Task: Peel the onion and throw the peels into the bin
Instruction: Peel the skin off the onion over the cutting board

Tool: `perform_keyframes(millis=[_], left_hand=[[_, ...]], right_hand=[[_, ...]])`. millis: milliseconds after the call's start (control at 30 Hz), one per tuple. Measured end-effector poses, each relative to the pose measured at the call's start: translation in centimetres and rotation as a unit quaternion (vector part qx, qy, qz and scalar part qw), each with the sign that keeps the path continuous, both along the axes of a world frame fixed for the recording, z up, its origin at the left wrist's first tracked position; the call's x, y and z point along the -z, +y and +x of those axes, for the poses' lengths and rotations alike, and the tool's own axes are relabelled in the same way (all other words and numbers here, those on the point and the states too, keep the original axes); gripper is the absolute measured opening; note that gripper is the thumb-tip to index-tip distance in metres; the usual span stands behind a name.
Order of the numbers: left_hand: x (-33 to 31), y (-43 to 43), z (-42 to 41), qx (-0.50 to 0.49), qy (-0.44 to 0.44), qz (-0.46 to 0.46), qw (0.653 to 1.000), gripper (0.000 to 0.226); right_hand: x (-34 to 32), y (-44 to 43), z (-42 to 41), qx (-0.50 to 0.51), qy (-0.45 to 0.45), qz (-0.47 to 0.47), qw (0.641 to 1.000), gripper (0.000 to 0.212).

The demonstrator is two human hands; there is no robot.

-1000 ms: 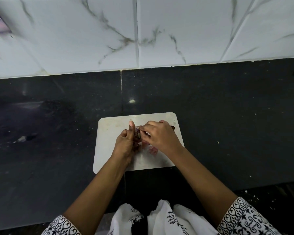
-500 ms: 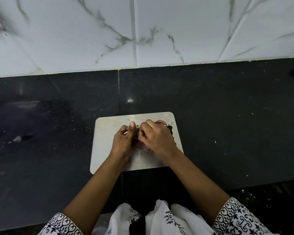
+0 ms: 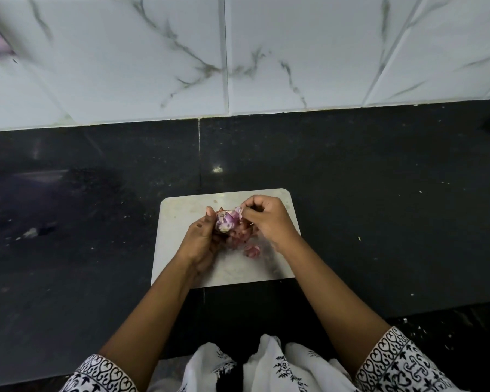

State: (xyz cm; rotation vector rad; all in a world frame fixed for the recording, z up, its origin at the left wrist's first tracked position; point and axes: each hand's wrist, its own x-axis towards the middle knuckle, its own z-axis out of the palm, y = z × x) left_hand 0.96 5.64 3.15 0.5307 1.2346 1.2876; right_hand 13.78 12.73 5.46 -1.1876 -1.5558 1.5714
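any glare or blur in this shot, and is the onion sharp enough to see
Head view: small glare spot on the dark counter; top-left corner smeared; wall tiles bowed by the wide lens; onion fairly sharp between left hand and right hand.

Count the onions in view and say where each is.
1: the onion is over the cutting board, held in the left hand; the right hand pinches its peel. Others may be hidden.
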Motion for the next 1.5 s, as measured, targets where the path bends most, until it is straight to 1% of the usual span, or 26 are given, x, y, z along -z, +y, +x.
perform_keyframes(millis=[67, 167, 267, 333, 400, 467, 500, 567, 600, 633, 667, 733, 767, 800, 867, 900, 967, 1000, 1033, 1133, 1200, 1267, 1367, 1400, 1433, 1500], left_hand=[[0.0, -0.1, 0.1, 0.000, -0.021, -0.001, 1.000, 0.064], [0.0, -0.2, 0.5, 0.002, -0.063, 0.010, 0.998, 0.063], [0.1, -0.5, 0.3, 0.009, -0.128, 0.034, 0.991, 0.070], [0.2, -0.7, -0.1, 0.005, -0.159, 0.043, 0.986, 0.074], [0.3, -0.8, -0.3, -0.014, -0.166, 0.046, 0.985, 0.061], [0.2, -0.8, -0.4, -0.038, -0.145, 0.034, 0.988, 0.037], [0.2, -0.8, -0.3, -0.049, -0.133, 0.031, 0.989, 0.032], [0.4, -0.7, -0.3, -0.055, -0.108, 0.035, 0.992, 0.032], [0.4, -0.7, -0.2, -0.053, -0.097, 0.036, 0.993, 0.032], [0.5, -0.7, -0.2, -0.051, -0.088, 0.036, 0.994, 0.032], [0.5, -0.7, -0.1, -0.049, -0.084, 0.037, 0.995, 0.032], [0.4, -0.8, 0.0, -0.042, -0.085, 0.042, 0.995, 0.033], [0.4, -0.8, 0.1, -0.037, -0.087, 0.049, 0.994, 0.036], [0.4, -0.8, 0.0, -0.035, -0.086, 0.056, 0.994, 0.039], [0.5, -0.8, 0.0, -0.035, -0.074, 0.065, 0.995, 0.042], [0.7, -0.8, -0.1, -0.036, -0.062, 0.064, 0.995, 0.041], [0.9, -0.9, -0.3, -0.038, -0.049, 0.058, 0.996, 0.037], [1.0, -0.9, -0.3, -0.039, -0.050, 0.055, 0.996, 0.037], [1.1, -0.9, -0.3, -0.040, -0.054, 0.055, 0.996, 0.042], [1.3, -1.0, -0.3, -0.042, -0.087, 0.062, 0.993, 0.072], [1.5, -1.1, -0.4, -0.049, -0.117, 0.068, 0.990, 0.079], [1.4, -1.2, -0.5, -0.052, -0.143, 0.070, 0.986, 0.083], [1.7, -1.1, -0.6, -0.064, -0.154, 0.065, 0.984, 0.086], [1.8, -1.1, -0.6, -0.069, -0.153, 0.062, 0.984, 0.086], [1.9, -1.0, -0.6, -0.074, -0.151, 0.061, 0.984, 0.085], [1.9, -0.9, -0.6, -0.080, -0.145, 0.063, 0.984, 0.078]], right_hand=[[0.4, 0.2, -0.1, 0.038, 0.051, -0.088, 0.994, 0.020], [0.8, 0.3, -0.3, 0.113, 0.082, -0.183, 0.973, 0.017], [0.9, 0.4, 0.1, 0.155, 0.093, -0.200, 0.963, 0.013], [0.9, 0.4, 0.6, 0.149, 0.038, -0.150, 0.977, 0.015], [1.0, 0.4, 1.2, 0.095, -0.089, -0.046, 0.990, 0.015], [1.4, 0.3, 1.3, 0.004, -0.214, 0.061, 0.975, 0.015], [1.7, 0.2, 1.2, -0.028, -0.255, 0.105, 0.961, 0.015], [1.9, -0.2, 0.9, -0.029, -0.288, 0.172, 0.942, 0.007], [2.0, -0.4, 0.8, -0.012, -0.288, 0.196, 0.937, 0.002], [2.1, -0.4, 0.7, 0.008, -0.275, 0.199, 0.941, 0.007], [2.1, -0.4, 0.7, 0.021, -0.238, 0.172, 0.956, 0.012], [1.2, -0.6, 0.5, 0.025, -0.106, 0.031, 0.994, 0.021], [0.7, -0.7, 0.3, 0.012, -0.050, -0.032, 0.998, 0.025], [0.4, -0.5, 0.2, -0.009, -0.030, -0.055, 0.998, 0.029], [0.2, -0.2, 0.1, -0.051, -0.032, -0.032, 0.998, 0.031], [0.2, 0.0, -0.1, -0.057, -0.032, -0.016, 0.998, 0.027], [0.2, 0.2, -0.3, -0.035, -0.023, -0.010, 0.999, 0.017], [0.2, 0.2, -0.5, -0.017, -0.015, -0.016, 1.000, 0.017], [0.2, 0.3, -0.7, 0.002, -0.016, -0.012, 1.000, 0.018], [0.5, 0.4, -0.8, 0.061, -0.090, 0.072, 0.991, 0.014], [0.5, 0.5, -0.5, 0.083, -0.113, 0.109, 0.984, 0.011], [0.4, 0.5, -0.1, 0.043, -0.164, 0.150, 0.974, 0.010], [0.2, 0.0, -0.2, -0.081, -0.292, 0.211, 0.929, 0.017], [0.1, -0.1, -0.2, -0.089, -0.303, 0.221, 0.923, 0.019], [0.0, -0.3, -0.2, -0.080, -0.292, 0.220, 0.927, 0.021], [-0.5, -0.5, -0.2, -0.050, -0.231, 0.192, 0.952, 0.021]])
